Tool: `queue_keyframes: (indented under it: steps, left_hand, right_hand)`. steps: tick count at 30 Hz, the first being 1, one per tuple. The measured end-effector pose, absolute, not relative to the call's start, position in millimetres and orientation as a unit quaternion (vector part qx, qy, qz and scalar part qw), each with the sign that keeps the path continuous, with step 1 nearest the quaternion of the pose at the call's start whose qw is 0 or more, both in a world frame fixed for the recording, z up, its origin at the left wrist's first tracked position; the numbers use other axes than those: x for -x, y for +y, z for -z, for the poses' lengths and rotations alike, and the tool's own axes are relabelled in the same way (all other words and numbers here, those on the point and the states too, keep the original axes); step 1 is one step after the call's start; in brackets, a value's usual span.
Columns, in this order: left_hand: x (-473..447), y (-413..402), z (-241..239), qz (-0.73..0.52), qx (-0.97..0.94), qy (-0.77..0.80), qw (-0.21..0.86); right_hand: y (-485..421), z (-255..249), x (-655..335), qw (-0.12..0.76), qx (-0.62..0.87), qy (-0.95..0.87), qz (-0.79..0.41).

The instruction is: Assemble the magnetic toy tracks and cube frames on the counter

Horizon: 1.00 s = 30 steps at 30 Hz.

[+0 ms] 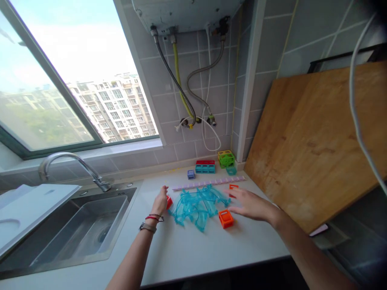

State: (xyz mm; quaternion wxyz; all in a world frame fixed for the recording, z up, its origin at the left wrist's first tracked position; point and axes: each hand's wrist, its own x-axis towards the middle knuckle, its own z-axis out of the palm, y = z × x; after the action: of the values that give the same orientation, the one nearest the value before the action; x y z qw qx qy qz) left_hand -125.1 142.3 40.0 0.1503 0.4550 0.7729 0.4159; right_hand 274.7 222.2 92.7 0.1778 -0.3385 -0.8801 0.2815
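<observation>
Blue heap (pixel 193 207) is spread on the counter (pixel 187 249), between the hands. Left hand (pixel 160 201) is positioned at its left, against a red block (pixel 169 202); whether the fingers are clamped on it cannot be told. Right hand (pixel 245 204) is held over the right side, thumb and fingers apart, near an orange cube (pixel 226 218).

Bright window (pixel 80 56) beside grey-tiled wall (pixel 159 90)

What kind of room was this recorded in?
Most likely a home kitchen: a sink with a curved faucet, a white countertop and a large wooden board leaning at the right.
</observation>
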Motion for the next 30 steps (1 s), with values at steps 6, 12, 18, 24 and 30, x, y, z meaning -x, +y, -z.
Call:
queue_keyframes:
  steps: [6, 12, 18, 24, 30]
  left_hand:
    - [125.4, 125.8, -11.7, -0.534, -0.363, 0.756, 0.110]
    - [137.3, 112.9, 12.6, -0.582, -0.280, 0.759, 0.090]
    - [132.4, 114.0, 13.1, -0.578, -0.296, 0.754, 0.097]
    - [127.5, 114.4, 10.4, -0.586, -0.294, 0.748, 0.104]
    - [128.5, 116.0, 12.5, -0.614, -0.283, 0.728, 0.113]
  right_hand:
    - [316.9, -106.4, -176.7, 0.179, 0.386, -0.884, -0.195]
    - [370.8, -68.5, -67.1, 0.081, 0.333, -0.924, -0.171]
    - [375.3, -57.1, -38.4, 0.075, 0.334, -0.926, -0.161]
    - [360.8, -67.5, -79.5, 0.072, 0.288, -0.933, -0.202]
    - [342.9, -61.8, -93.5, 0.056, 0.249, -0.936, -0.244]
